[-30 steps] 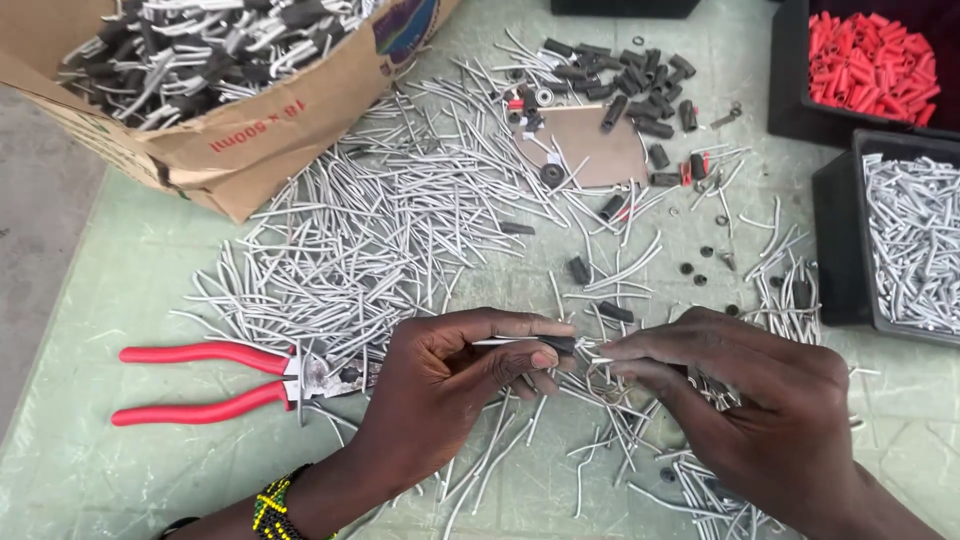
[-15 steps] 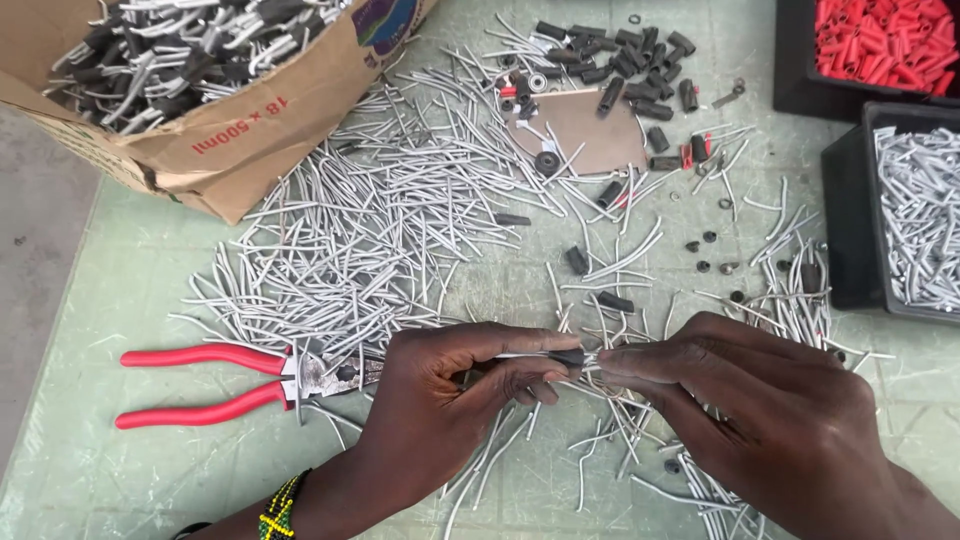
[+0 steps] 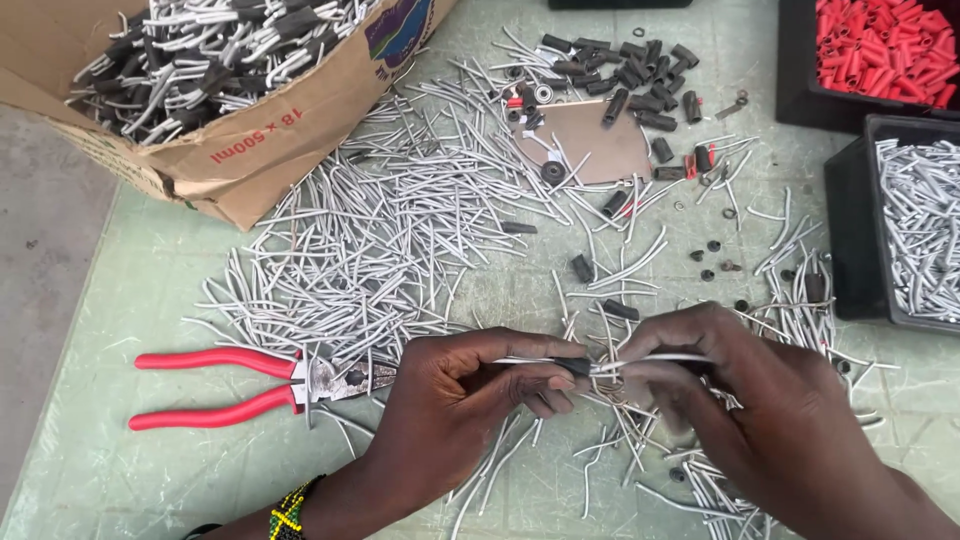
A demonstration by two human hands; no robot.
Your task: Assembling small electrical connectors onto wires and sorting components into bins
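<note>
My left hand pinches one end of a thin grey wire piece that has a small black sleeve on it. My right hand grips the other end of the same wire, fingers closed. Both hands hover low over a wide scatter of short grey wire pieces on the pale green table. Red-handled pliers lie flat just left of my left hand, jaws pointing right.
A torn cardboard box of grey wires with black sleeves sits top left. Loose black sleeves and a small brown plate lie at the top centre. Black bins hold red sleeves and grey wires on the right.
The view has shifted slightly, so the hands appear lower in frame. Both hands keep their hold on the wire; the right hand's fingers have moved along it.
</note>
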